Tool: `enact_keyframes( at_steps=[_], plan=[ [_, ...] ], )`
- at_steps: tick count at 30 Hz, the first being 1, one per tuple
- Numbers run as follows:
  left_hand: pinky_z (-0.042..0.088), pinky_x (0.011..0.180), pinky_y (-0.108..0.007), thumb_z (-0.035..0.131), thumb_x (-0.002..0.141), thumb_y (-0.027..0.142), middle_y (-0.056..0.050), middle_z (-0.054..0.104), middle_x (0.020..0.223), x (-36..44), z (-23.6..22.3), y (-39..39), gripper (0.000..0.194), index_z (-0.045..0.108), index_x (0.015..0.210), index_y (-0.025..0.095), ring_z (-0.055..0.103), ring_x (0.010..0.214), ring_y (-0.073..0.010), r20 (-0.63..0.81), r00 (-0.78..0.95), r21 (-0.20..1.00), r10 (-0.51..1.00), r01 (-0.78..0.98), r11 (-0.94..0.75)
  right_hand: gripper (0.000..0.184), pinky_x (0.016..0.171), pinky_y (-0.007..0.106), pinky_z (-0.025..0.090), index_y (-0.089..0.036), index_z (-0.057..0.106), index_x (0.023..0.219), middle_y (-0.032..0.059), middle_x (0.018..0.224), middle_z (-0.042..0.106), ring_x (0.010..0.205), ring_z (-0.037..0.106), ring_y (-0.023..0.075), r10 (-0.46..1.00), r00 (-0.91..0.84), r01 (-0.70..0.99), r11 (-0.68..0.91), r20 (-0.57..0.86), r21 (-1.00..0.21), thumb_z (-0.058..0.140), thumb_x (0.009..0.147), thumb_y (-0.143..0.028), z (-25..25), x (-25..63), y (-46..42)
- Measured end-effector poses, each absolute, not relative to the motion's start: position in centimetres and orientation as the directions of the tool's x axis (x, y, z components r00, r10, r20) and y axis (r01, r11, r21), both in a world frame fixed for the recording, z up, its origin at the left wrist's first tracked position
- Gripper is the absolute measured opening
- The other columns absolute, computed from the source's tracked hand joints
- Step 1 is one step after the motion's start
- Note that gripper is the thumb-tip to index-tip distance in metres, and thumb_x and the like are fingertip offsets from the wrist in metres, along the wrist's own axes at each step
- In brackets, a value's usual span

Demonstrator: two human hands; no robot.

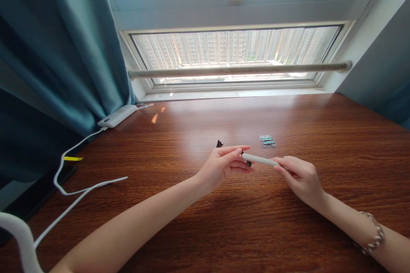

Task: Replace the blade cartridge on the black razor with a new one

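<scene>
A slim white handle with a black crosswise head, which looks like a razor [260,160], is held slantwise above the table between my two hands. My left hand [221,165] pinches the black head end between thumb and fingers, with the other fingers stretched out behind it. My right hand [299,179] is closed on the far end of the white handle. Just beyond my left hand shows a small black thing [219,143], partly hidden by the hand. A small clear pack [267,141] with green and black strips lies on the table beyond the handle.
The brown wooden table [179,230] reaches to the window sill. At the left are a white power strip [118,116], a white cable [86,189], a yellow strip [73,158] and a blue curtain [64,38]. A curved white tube [19,234] stands at the lower left.
</scene>
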State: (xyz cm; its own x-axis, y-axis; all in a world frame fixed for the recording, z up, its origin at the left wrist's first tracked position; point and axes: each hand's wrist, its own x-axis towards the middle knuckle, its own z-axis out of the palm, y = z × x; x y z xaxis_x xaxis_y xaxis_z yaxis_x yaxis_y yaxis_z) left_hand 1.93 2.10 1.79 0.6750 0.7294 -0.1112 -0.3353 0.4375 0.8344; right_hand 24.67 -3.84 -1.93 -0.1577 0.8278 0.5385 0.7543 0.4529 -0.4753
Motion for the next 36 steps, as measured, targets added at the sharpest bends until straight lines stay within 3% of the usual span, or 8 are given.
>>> enact_keyframes(
  at_steps=[5,10,13,17,22,28,36],
  plan=[
    [0.047,0.077,-0.039,0.053,0.081,0.026,-0.016,0.067,0.09,2.0,1.5,2.3,0.027,0.063,0.098,0.008,0.065,0.074,-0.0216,-0.125,0.683,0.852,0.719,-0.298,0.431,0.02,0.062,0.024,0.042,-0.019,0.065,0.088,0.003,0.075,0.065,0.065,0.058,0.0141,0.858,-0.062,0.757,0.373,0.51,-0.537,0.049,0.083,-0.03,-1.9,24.5,-3.7],
    [0.044,0.085,-0.04,0.055,0.079,0.025,-0.015,0.066,0.094,1.9,1.6,2.4,0.028,0.062,0.101,0.009,0.064,0.079,-0.0206,-0.123,0.642,0.871,0.757,-0.296,0.392,0.026,0.047,0.023,0.04,-0.018,0.058,0.093,-0.0007,0.057,0.057,0.047,0.052,0.0122,0.967,0.054,0.584,0.171,0.248,-0.793,0.044,0.085,-0.037,-2.2,23.9,-3.6],
    [0.042,0.09,-0.036,0.06,0.076,0.024,-0.015,0.066,0.097,1.9,1.7,2.5,0.026,0.065,0.094,0.006,0.062,0.089,-0.0217,-0.117,0.615,0.911,0.78,-0.247,0.331,0.026,0.047,0.024,0.041,-0.017,0.051,0.098,-0.0025,0.053,0.056,0.045,0.052,0.0129,0.987,0.095,0.523,0.06,0.129,-0.85,0.042,0.085,-0.037,-2.5,24.2,-3.3],
    [0.041,0.091,-0.036,0.063,0.073,0.025,-0.015,0.066,0.097,1.9,1.9,2.5,0.028,0.065,0.094,0.006,0.061,0.091,-0.023,-0.116,0.558,0.94,0.822,-0.204,0.272,0.027,0.06,0.027,0.045,-0.019,0.052,0.106,-0.0012,0.061,0.061,0.058,0.057,0.0151,0.989,0.093,0.633,0.03,0.114,-0.774,0.044,0.083,-0.032,-2.5,24.8,-2.8],
    [0.042,0.091,-0.037,0.062,0.073,0.027,-0.014,0.067,0.093,1.9,1.7,2.6,0.028,0.066,0.093,0.007,0.061,0.092,-0.0235,-0.092,0.578,0.95,0.811,-0.194,0.246,0.032,0.078,0.031,0.044,-0.02,0.057,0.11,0.0053,0.091,0.06,0.084,0.057,0.0188,0.973,-0.008,0.758,0.158,0.232,-0.633,0.044,0.081,-0.024,-2.9,24.8,-2.6],
    [0.041,0.093,-0.036,0.064,0.071,0.025,-0.012,0.067,0.096,1.9,1.1,2.7,0.03,0.063,0.097,0.01,0.06,0.096,-0.0226,-0.076,0.562,0.975,0.824,-0.131,0.18,0.03,0.076,0.034,0.044,-0.015,0.06,0.105,0.0084,0.085,0.054,0.082,0.052,0.0206,0.956,-0.064,0.871,0.194,0.286,-0.451,0.041,0.082,-0.019,-3.9,25.1,-2.4],
    [0.043,0.088,-0.033,0.068,0.067,0.021,-0.012,0.064,0.104,2.2,1.3,2.4,0.033,0.062,0.098,0.012,0.058,0.099,-0.0216,-0.088,0.556,0.991,0.826,-0.037,0.131,0.024,0.074,0.033,0.044,-0.016,0.061,0.099,0.0077,0.082,0.052,0.079,0.051,0.0205,0.95,-0.045,0.907,0.168,0.309,-0.385,0.044,0.082,-0.021,-4.4,25.7,-2.0]
  ],
)
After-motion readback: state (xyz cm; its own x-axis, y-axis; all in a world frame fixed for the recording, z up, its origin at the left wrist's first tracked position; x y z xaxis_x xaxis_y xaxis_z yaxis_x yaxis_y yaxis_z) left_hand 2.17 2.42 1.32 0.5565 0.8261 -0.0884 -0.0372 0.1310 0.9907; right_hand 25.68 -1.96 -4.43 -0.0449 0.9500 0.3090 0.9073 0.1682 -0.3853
